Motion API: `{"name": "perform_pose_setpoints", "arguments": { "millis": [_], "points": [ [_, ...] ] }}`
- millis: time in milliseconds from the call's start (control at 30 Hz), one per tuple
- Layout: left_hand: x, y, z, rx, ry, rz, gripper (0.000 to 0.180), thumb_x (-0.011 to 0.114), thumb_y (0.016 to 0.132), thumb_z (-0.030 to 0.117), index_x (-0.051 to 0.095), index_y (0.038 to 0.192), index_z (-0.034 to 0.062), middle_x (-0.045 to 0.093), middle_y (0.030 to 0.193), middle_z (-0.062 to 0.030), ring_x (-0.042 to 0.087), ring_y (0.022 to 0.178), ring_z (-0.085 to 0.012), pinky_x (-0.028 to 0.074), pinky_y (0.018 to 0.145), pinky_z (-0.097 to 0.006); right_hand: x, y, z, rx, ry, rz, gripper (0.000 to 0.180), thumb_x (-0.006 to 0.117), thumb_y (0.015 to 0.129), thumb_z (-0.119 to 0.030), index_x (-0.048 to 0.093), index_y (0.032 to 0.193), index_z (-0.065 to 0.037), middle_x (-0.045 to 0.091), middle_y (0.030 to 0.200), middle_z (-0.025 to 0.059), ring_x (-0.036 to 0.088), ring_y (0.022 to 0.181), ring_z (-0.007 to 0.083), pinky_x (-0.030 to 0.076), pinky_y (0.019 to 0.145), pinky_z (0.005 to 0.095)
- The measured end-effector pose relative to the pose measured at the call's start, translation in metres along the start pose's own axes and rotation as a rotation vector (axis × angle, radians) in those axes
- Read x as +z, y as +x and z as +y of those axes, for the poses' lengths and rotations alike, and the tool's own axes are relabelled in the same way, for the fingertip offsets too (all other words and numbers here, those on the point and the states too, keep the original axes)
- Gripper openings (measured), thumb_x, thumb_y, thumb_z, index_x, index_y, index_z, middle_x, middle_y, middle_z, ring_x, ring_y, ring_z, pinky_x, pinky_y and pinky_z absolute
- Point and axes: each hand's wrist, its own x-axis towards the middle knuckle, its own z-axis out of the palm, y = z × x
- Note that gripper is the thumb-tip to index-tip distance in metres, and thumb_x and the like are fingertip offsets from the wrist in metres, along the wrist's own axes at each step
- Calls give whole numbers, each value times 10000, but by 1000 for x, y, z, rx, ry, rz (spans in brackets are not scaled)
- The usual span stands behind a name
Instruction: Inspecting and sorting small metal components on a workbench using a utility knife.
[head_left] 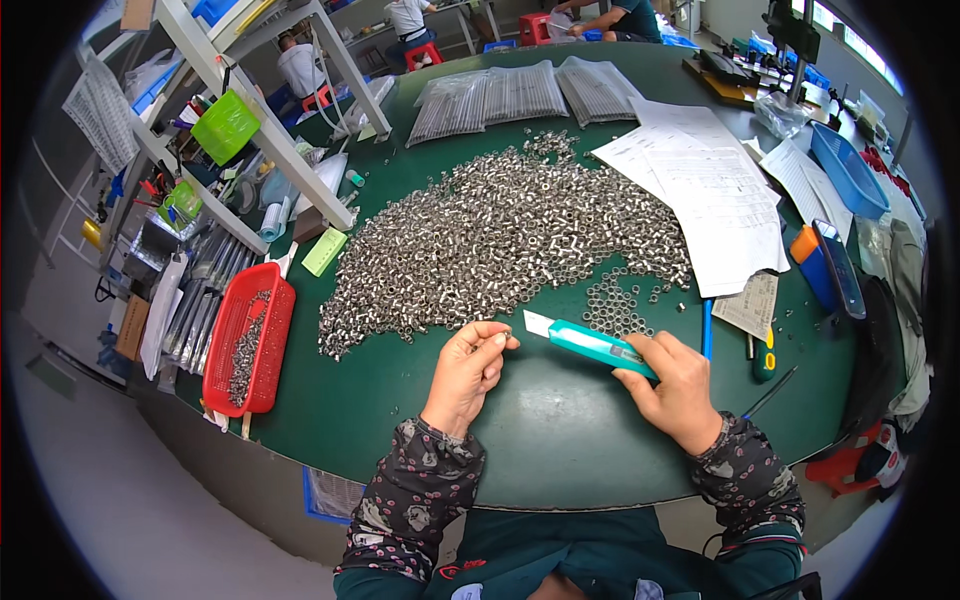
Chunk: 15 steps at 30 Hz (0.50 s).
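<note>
My right hand (672, 382) is closed round the handle of a teal utility knife (597, 346). Its blade (538, 323) is out and points left, toward my other hand. In a pinch between thumb and forefinger, my left hand (468, 372) holds a small metal ring, mostly covered by the fingertips. The blade tip is a short way from these fingertips, apart from them. Just beyond both hands spreads a big heap of small shiny metal rings (480, 235). A smaller group of rings (613, 305) lies in a single layer behind the knife.
A red basket (281, 335) with some metal pieces stands at the left. Paper sheets (735, 240) overlap the heap's right side. Bagged rods (490, 100) lie at the back. At right are a blue pen (708, 328), a yellow-green handled tool (765, 360) and a phone (838, 268).
</note>
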Motion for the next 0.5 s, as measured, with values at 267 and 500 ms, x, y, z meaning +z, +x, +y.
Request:
{"name": "perform_pose_setpoints", "arguments": {
  "millis": [267, 500],
  "points": [
    [0, 0, 1, 11, 11, 3, 105, 504, 869, 57, 536, 965, 29, 580, 826, -59, 368, 467, -12, 254, 354, -131, 3, -2, 6, 101, 99, -173, 281, 660, 723, -255, 622, 922, -60, 554, 691, 96, 553, 577, 289, 433, 509, 376],
    [1, 0, -1, 37, 29, -16, 128, 530, 858, 62, 541, 979, 23, 574, 785, -43, 381, 478, -7, 263, 373, -133, 6, -3, 10, 109, 158, -210, 274, 658, 729, -267, 627, 907, -61, 568, 694, 100, 563, 592, 292, 440, 520, 378]
  ]
}}
